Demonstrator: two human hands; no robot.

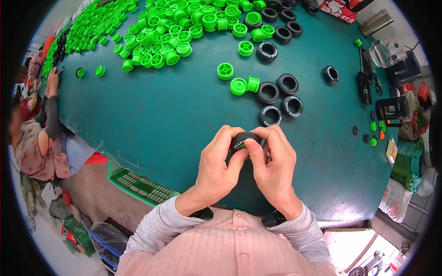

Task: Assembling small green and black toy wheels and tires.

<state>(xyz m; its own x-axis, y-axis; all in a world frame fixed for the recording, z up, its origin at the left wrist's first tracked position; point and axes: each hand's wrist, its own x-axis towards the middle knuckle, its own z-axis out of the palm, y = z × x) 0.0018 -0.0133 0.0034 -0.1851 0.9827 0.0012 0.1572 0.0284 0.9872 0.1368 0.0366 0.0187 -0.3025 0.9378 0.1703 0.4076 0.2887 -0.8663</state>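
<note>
Teal felt covers the big round table (152, 119) that fills the view ahead of both hands. Far out beyond them and to the left, a heap of green wheel hubs (161, 27) spreads toward the far rim, where a co-worker's hand (52, 82) rests at the left edge. Nearer, just past the fingertips and a little right, lies a cluster of loose black tyres (278, 99) with two green hubs (245, 85) beside them. Below the left forearm, under the table edge, sits a green crate (138, 184).

Both hands meet close to the chest. The left hand (216, 165) and the right hand (274, 163) are curled tightly around one small black tyre (244, 140), thumbs pressing on a green hub (243, 153) seated partly inside it; only a sliver of green shows between the thumbs.

As a judgement: uneven thumb pressure could cock the hub in the rubber so that it seats crooked, or the tyre could spring off the fingertips and roll among the loose ones ahead.
</note>
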